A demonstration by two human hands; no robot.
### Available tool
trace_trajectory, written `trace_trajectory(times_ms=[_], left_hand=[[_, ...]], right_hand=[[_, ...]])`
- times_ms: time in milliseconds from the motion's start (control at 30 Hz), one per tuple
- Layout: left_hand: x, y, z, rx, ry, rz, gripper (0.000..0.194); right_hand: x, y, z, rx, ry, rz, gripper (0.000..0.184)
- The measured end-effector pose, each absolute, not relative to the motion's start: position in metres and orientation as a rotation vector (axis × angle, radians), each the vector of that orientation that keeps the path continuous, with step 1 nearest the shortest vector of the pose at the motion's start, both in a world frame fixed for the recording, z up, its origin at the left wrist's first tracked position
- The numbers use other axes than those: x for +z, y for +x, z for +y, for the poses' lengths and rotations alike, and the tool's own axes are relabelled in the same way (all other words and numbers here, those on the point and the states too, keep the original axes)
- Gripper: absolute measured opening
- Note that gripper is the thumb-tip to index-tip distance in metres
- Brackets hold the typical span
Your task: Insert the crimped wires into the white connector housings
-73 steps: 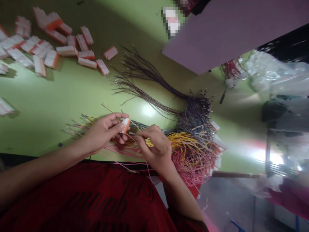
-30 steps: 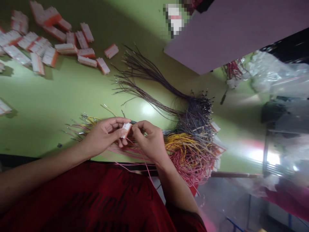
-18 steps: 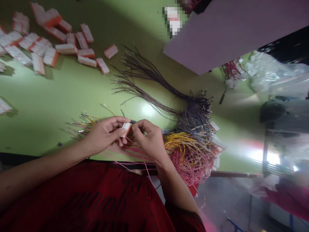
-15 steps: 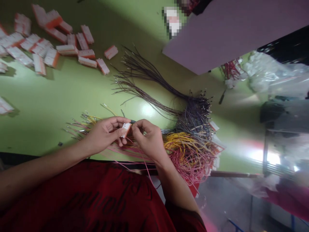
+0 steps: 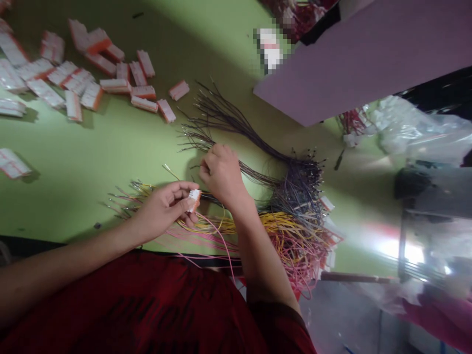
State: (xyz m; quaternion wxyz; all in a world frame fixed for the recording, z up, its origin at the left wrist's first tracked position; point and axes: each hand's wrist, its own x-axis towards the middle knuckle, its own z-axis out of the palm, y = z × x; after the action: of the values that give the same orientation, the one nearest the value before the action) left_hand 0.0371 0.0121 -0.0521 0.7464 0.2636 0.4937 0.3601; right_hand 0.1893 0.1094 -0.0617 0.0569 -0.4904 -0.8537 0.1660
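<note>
Between the thumb and fingers of my left hand (image 5: 162, 209) is a small white-and-orange connector housing (image 5: 193, 200). A pink wire (image 5: 220, 235) runs out from its orange side and curves down to the right, and a yellow wire (image 5: 223, 216) hangs close by. My right hand (image 5: 224, 174) is above and right of the housing, over the brown wires (image 5: 254, 173). Its fingers are curled together, and what they pinch, if anything, is hidden. Yellow wires (image 5: 280, 223) and pink wires (image 5: 295, 263) lie in a tangle under and right of the hands.
Several white-and-orange connector housings (image 5: 114, 86) lie scattered at the upper left of the green table (image 5: 110, 147). A dark wire bundle (image 5: 254, 137) fans out beyond my right hand. A large purplish panel (image 5: 354, 64) and clear plastic bags (image 5: 416, 128) are at the right.
My right hand has left the connector housing and moved up and away to the brown wires. A yellow wire now hangs by the housing. My left hand keeps its hold; the view has shifted slightly.
</note>
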Motion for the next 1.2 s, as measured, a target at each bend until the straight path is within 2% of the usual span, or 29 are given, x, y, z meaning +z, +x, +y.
trace_trajectory(times_ms=[233, 367, 533, 767, 1200], left_hand=[[-0.053, 0.038, 0.014, 0.802, 0.584, 1.060, 0.031], [-0.054, 0.039, 0.014, 0.826, 0.602, 1.055, 0.034], [-0.054, 0.038, 0.013, 0.817, 0.602, 1.061, 0.035], [-0.057, 0.035, 0.012, 0.820, 0.513, 0.992, 0.038], [-0.055, 0.038, 0.010, 0.852, 0.604, 1.040, 0.037]], right_hand=[[-0.022, 0.213, 0.040, 0.721, -1.455, -2.141, 0.014], [-0.025, 0.219, 0.016, 0.740, -1.487, -2.105, 0.015], [-0.033, 0.219, 0.017, 0.672, -1.572, -2.069, 0.017], [-0.026, 0.209, 0.018, 0.876, -1.634, -1.830, 0.017], [-0.027, 0.201, 0.016, 1.035, -1.691, -1.696, 0.019]])
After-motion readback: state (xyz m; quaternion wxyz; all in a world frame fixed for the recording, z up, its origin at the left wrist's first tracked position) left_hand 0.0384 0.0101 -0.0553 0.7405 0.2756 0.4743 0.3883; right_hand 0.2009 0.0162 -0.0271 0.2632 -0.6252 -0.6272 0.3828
